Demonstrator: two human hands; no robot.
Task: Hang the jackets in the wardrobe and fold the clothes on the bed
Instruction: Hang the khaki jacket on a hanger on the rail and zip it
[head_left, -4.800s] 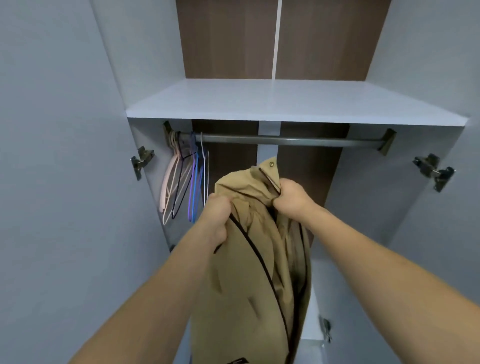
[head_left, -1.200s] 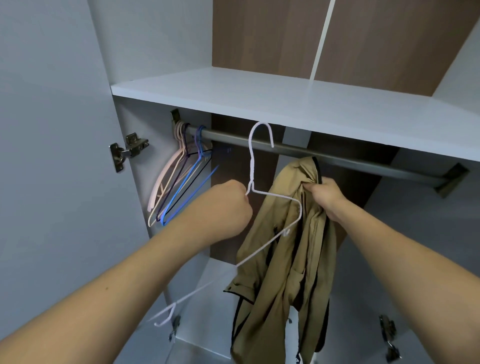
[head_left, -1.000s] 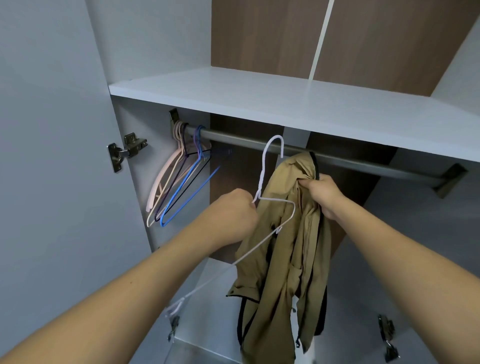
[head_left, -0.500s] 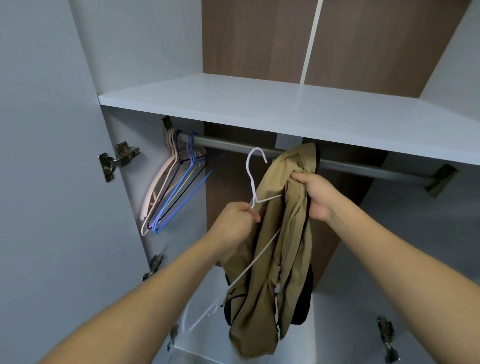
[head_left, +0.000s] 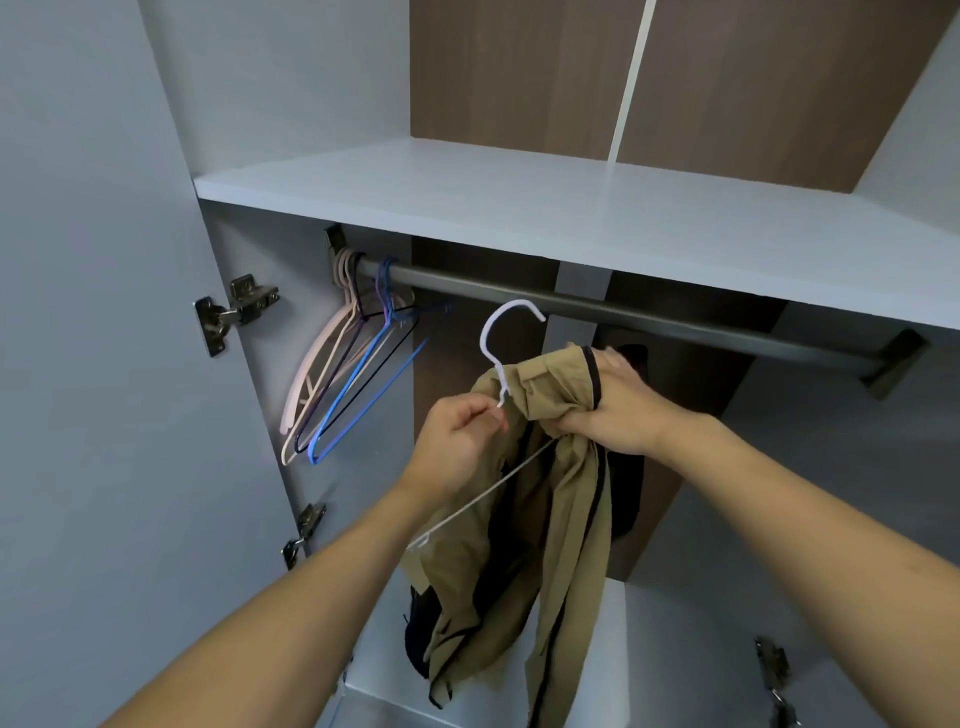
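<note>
While both forearms reach up into the open wardrobe, the left hand (head_left: 462, 436) pinches the white hanger (head_left: 501, 364) at its neck, just below the hook, with the fingers curled around the wire. Its hook stands upright under the rail (head_left: 623, 312), not touching it, and one thin arm of the hanger runs down to the left across the cloth. Just right of the hanger, the right hand (head_left: 613, 410) grips the bunched collar of the tan jacket (head_left: 550, 545), fingers closed on the fabric. The jacket has dark piping and hangs down loosely from this hand, below the rail. Further back, at the left end of the rail, a bundle of spare hangers (head_left: 348, 384) in pink, beige, dark and blue hangs. Above the rail lies the white shelf (head_left: 519, 202).
</note>
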